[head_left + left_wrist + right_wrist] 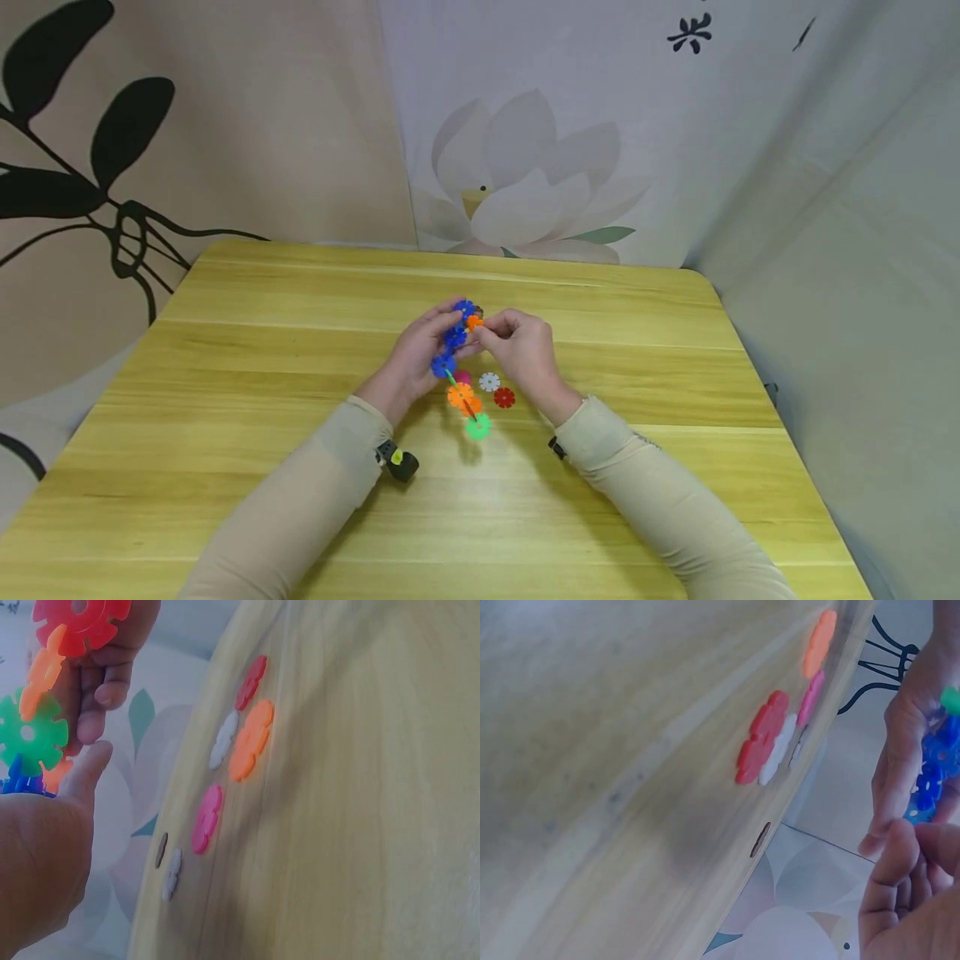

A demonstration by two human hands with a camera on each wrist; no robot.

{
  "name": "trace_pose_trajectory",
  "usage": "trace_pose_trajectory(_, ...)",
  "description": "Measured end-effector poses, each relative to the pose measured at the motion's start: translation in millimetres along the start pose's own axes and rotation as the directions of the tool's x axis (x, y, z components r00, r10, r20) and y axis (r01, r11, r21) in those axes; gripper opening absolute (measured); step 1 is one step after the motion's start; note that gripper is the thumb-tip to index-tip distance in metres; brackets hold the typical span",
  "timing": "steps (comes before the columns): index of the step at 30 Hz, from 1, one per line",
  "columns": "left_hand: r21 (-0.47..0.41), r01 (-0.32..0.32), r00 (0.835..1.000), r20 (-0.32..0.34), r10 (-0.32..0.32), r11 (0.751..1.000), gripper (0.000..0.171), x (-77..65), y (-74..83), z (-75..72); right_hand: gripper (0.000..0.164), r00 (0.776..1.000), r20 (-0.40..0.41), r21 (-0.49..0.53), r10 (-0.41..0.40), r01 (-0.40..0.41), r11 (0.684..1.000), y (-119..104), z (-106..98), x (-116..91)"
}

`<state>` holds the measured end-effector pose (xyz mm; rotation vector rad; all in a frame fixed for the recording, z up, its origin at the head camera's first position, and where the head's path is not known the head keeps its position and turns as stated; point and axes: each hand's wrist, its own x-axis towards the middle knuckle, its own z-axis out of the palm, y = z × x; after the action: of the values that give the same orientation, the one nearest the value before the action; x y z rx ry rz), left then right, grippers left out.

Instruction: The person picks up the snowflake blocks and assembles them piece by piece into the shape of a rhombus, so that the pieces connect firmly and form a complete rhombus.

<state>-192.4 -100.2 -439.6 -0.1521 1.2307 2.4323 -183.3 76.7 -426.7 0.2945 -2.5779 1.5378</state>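
Observation:
My left hand (415, 357) holds a chain of notched plastic snowflake discs above the table. Blue discs (443, 365) lie along its fingers, and the chain hangs toward me through orange discs (461, 396) to a green disc (478, 427). Between the right hand's (527, 348) thumb and index finger is a small orange disc (474, 322), held against the blue part. Whether it is slotted in cannot be seen. In the right wrist view, the fingertips hide that disc, while the blue discs (930, 784) show beside the left hand.
Loose discs lie on the wooden table (255, 467) below the hands: pink (462, 377), white (490, 382) and red (504, 397). The left wrist view also shows an orange disc (252, 740), a second white disc (172, 874) and a brown disc (161, 850). Printed curtains (300, 125) hang behind.

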Motion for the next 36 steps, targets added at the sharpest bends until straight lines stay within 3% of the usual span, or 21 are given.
trace_pose_trajectory(10,0.013,-0.045,0.998,-0.051,0.045,0.999,0.045,-1.5,-4.4,9.0,0.01,0.992,-0.07,-0.039,-0.103,0.101,0.994,-0.9,3.2,-1.7)
trace_pose_trajectory(16,0.015,-0.05,0.995,-0.084,0.051,0.999,0.022,0.2,-4.4,14.1,0.01,0.976,-0.106,-0.069,-0.19,0.183,0.981,-0.3,6.7,-3.2)
trace_pose_trajectory(22,0.071,-0.002,0.994,-0.108,0.01,0.997,0.036,1.0,-4.3,15.2,0.009,0.975,-0.075,-0.047,-0.211,0.208,0.977,-1.0,9.6,-3.9)
trace_pose_trajectory(27,0.099,0.002,0.99,-0.139,0.012,0.995,0.045,1.8,-6.9,15.8,0.01,0.97,-0.072,-0.068,-0.231,0.226,0.972,2.6,11.1,-3.8)
trace_pose_trajectory(32,0.126,0.014,0.977,-0.212,0.013,0.992,0.044,2.0,-9.6,18.9,0.01,0.968,-0.059,-0.074,-0.245,0.24,0.968,6.6,13.0,-4.4)
trace_pose_trajectory(36,0.148,0.02,0.964,-0.264,0.02,0.989,0.042,1.3,-9.8,20.7,0.01,0.952,-0.052,-0.087,-0.303,0.298,0.951,8.1,14.3,-4.1)
